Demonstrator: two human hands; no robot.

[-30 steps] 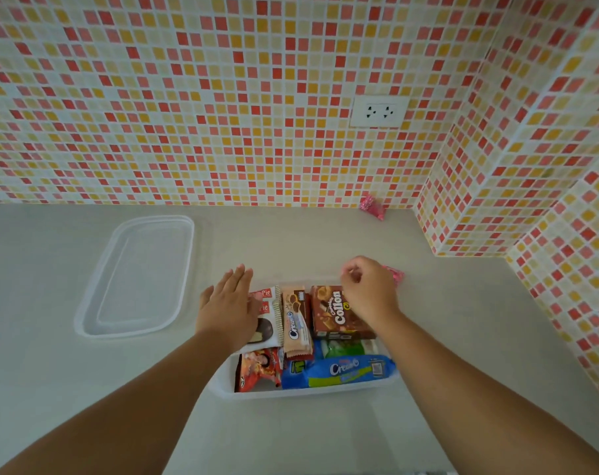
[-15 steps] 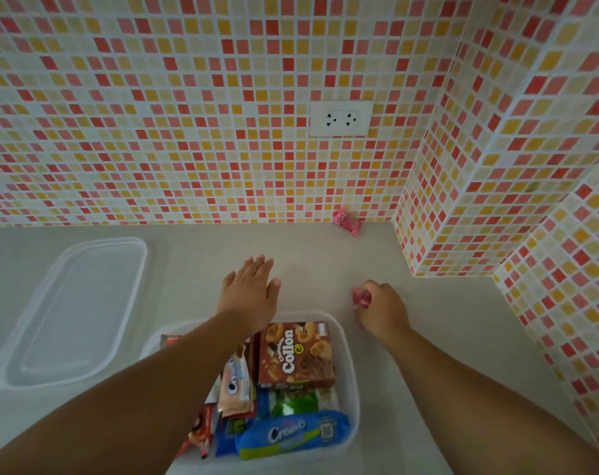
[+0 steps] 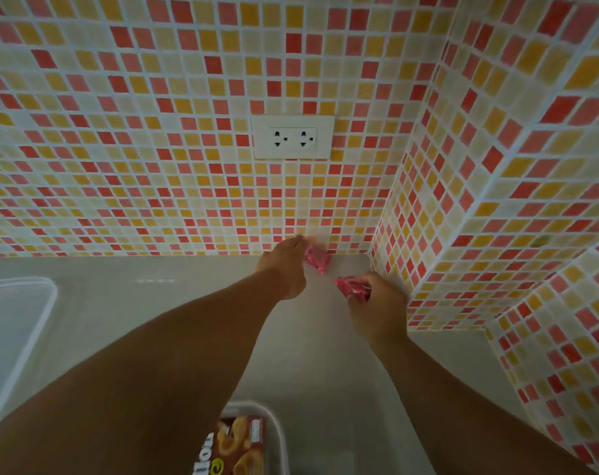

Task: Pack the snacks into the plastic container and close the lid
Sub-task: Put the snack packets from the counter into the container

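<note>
Mostly pale counter (image 3: 174, 296) w/ mosaic-tiled corner walls (image 3: 154, 132), socket (image 3: 293, 137).

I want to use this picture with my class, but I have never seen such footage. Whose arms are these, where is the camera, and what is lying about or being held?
No machine here: a person wears a camera on the head, looking forward and down, so both bare arms stretch away from you. The right hand grips a pink sweet wrapper. The left hand reaches a second pink wrapper lying by the tiled wall; whether it holds it yet is unclear. On the pale counter lie a clear lid at left and, at the bottom edge, the plastic container with a brown biscuit box inside.
</note>
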